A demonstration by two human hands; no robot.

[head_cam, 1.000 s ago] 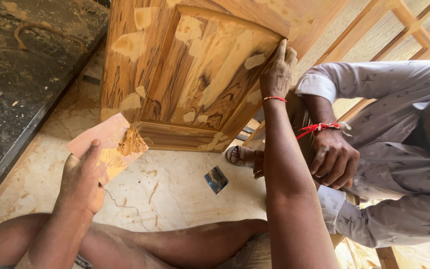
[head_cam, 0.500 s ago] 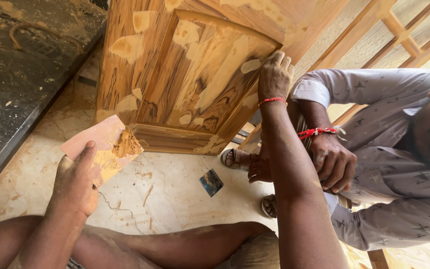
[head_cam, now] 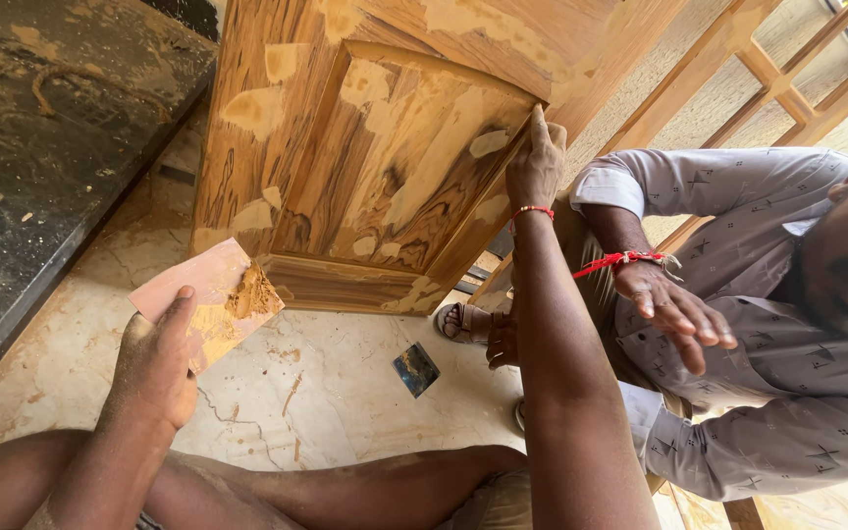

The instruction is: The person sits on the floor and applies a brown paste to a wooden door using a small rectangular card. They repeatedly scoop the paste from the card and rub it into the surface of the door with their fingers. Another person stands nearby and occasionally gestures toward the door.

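Gripping a flat board (head_cam: 210, 304) loaded with brown putty (head_cam: 252, 292) in the left hand (head_cam: 157, 368), thumb clamped along its edge, at eight o'clock. Pressing right hand (head_cam: 534, 167) fingers together against the wooden door (head_cam: 375, 167) panel's edge at one o'clock. Sitting beside another person's hand (head_cam: 674, 312).

Tilted pink board (head_cam: 200, 292) bearing brown filler (head_cam: 252, 294); upright patched wooden door (head_cam: 385, 157).

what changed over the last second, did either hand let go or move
Neither let go. The right hand stays pressed on the edge of the wooden door panel, with no clear shift. The left hand keeps its grip on the flat board with the lump of filler. The other person's hand opened and lifted away from their lap. The small card on the floor stayed put.
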